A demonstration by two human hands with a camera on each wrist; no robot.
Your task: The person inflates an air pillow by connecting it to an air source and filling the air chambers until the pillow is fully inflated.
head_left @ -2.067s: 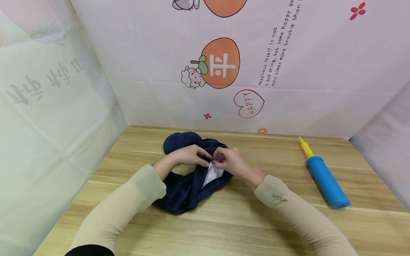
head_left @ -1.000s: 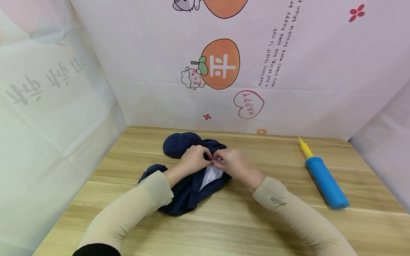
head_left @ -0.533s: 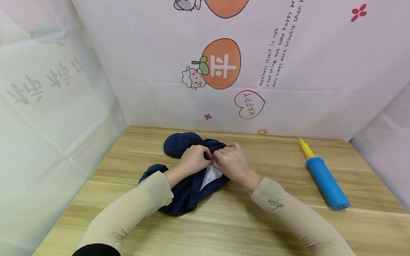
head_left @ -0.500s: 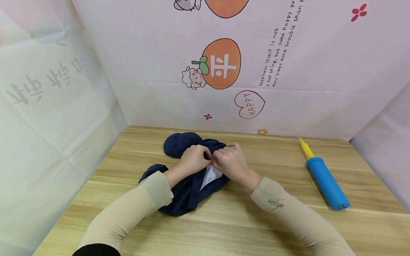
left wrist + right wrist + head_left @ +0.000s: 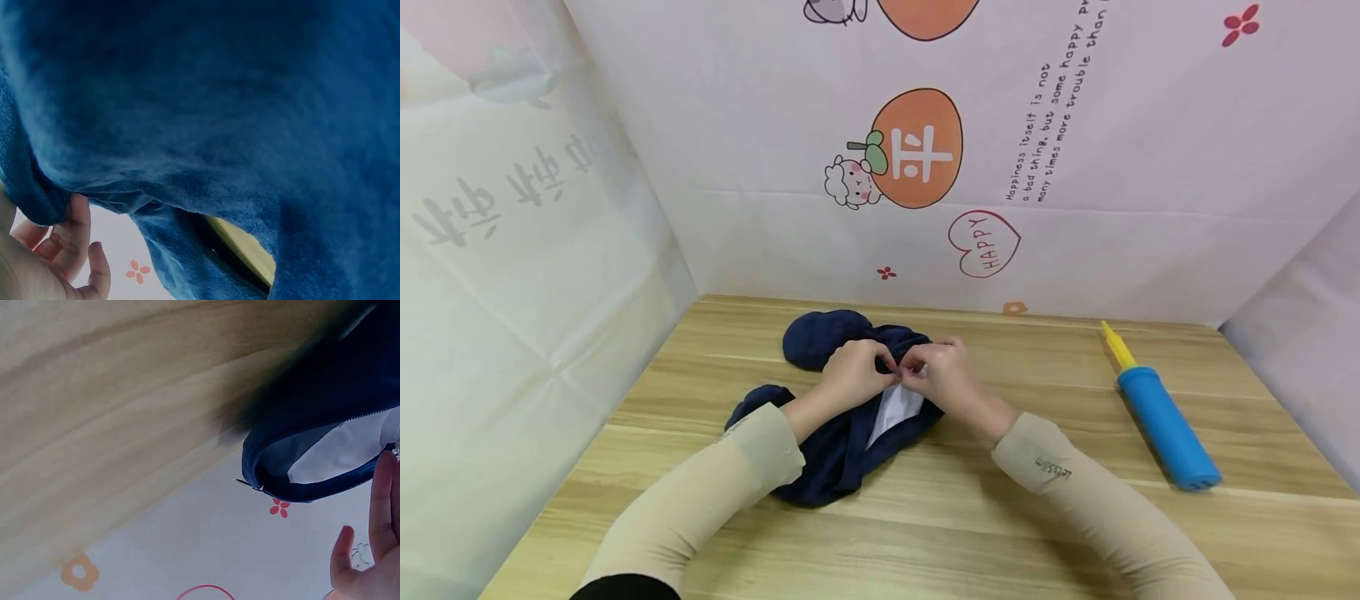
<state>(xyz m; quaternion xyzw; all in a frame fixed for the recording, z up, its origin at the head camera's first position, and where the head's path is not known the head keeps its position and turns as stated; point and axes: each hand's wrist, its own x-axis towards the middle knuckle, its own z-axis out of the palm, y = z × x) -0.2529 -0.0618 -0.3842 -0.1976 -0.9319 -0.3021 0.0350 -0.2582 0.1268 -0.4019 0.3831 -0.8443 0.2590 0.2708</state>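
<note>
Too small to tell at the pinch

I can't make out just what the left hand (image 5: 853,371) and right hand (image 5: 946,379) pinch. The left hand and left sleeve (image 5: 722,475) cover part of the navy plush cloth (image 5: 838,446), and the right hand hides some of the white lining (image 5: 897,410). Seen from the left wrist, much cloth blurs; from the right, it runs off the edge. The worktop's (image 5: 925,533) near side is cut off, as are the printed lines (image 5: 1063,100) overhead

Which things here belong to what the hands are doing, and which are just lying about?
In the job:
navy zippered cloth
white material in its opening
left hand and right hand, at that opening

Seemingly just lying about:
blue and yellow pump, untouched on the table
</note>
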